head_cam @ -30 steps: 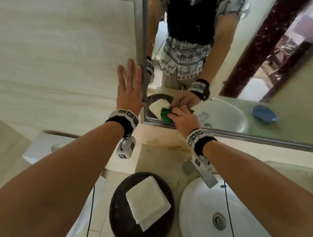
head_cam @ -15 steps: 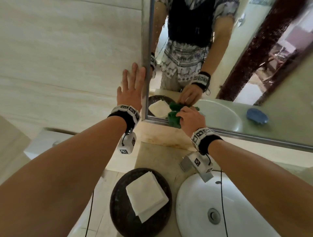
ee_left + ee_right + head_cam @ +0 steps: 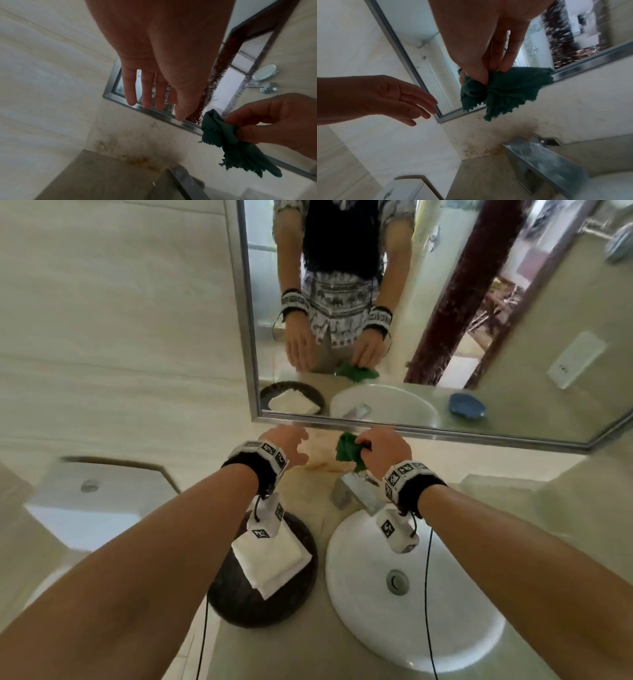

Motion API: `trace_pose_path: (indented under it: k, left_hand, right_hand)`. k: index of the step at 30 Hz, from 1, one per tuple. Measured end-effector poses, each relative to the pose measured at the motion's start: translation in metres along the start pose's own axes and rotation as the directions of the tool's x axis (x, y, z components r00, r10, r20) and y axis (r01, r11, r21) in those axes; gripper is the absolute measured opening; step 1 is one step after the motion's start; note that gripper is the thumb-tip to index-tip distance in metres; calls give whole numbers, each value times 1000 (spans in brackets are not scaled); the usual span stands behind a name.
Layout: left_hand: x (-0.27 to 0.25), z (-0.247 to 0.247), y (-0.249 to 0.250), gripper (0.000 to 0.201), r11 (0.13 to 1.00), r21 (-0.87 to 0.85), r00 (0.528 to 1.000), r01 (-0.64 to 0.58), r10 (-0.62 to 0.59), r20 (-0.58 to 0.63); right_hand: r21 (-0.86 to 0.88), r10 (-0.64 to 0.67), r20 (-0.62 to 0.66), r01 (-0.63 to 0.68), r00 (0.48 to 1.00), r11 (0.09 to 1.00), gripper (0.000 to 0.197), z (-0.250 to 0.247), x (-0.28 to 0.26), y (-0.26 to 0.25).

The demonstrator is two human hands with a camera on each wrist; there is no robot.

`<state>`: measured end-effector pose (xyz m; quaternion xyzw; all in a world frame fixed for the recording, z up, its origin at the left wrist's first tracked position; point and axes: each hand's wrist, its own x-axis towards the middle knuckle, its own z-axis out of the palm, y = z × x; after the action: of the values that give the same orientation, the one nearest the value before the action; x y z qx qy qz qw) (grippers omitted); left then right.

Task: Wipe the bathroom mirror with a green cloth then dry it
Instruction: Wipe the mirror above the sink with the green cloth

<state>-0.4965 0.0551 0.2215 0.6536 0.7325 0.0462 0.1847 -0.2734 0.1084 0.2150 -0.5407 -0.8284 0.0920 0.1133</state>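
left hand [image 3: 154, 67] fingers straight, before mirror frame [image 3: 150, 109] | right hand [image 3: 274, 119] pinches green cloth [image 3: 228, 143]

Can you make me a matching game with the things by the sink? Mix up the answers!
Things:
1. green cloth
2. white towel
3. left hand
4. sink

Places or states:
A. folded on the dark round tray
B. open, holding nothing
C. bunched in the right hand
D. under the metal tap

Pairs: 1-C, 2-A, 3-B, 4-D
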Motion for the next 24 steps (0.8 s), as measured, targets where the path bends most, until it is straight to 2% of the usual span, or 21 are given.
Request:
trace_pose_path:
  k: [4,8,12,18,24]
  left_hand:
    - [-17,39,51,53,1000,-16,999,-19,20,48]
    - [-36,82,107,53,994,61,991,-90,84,100]
    - [-57,128,163,56,985,107,975,-135,112,191]
    - [-85,198,220,54,983,109,952,-148,111,287]
    - [-97,245,253,53,975,145,931,-167,107,350]
  right_hand:
    - [18,90,56,-91,994,996,29,-1,-53,44]
    - [8,173,151,-176,973,984,31,0,-112,97]
    - [-7,257,267,-265,929,964,34,5,-177,157]
    - [-43,389,329,-398,860,916,34,24,-264,246]
    - [-129,541,390,-537,745,833,17,41,-322,309]
